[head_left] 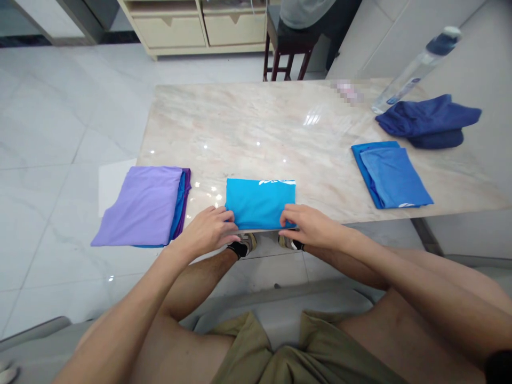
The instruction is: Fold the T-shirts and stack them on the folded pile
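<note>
A bright blue folded cloth (260, 202), perhaps a T-shirt, lies flat at the table's front edge, with white print along its far right side. My left hand (212, 226) is at its near left corner, fingers curled over the edge. At the near right corner, my right hand (306, 224) pinches the cloth's edge between thumb and fingers. The thumbs are partly below the table edge. Left of my left hand is a stack of folded cloths (140, 205), lilac on top with blue and purple layers under it.
The marble-patterned table (240, 122) also holds folded blue cloths (394, 176) at right, a crumpled navy cloth or cap (430, 122) and a tall clear bottle (416, 72). Beyond it, a person (306, 13) sits on a dark stool (286, 45) near a cream drawer cabinet (170, 33).
</note>
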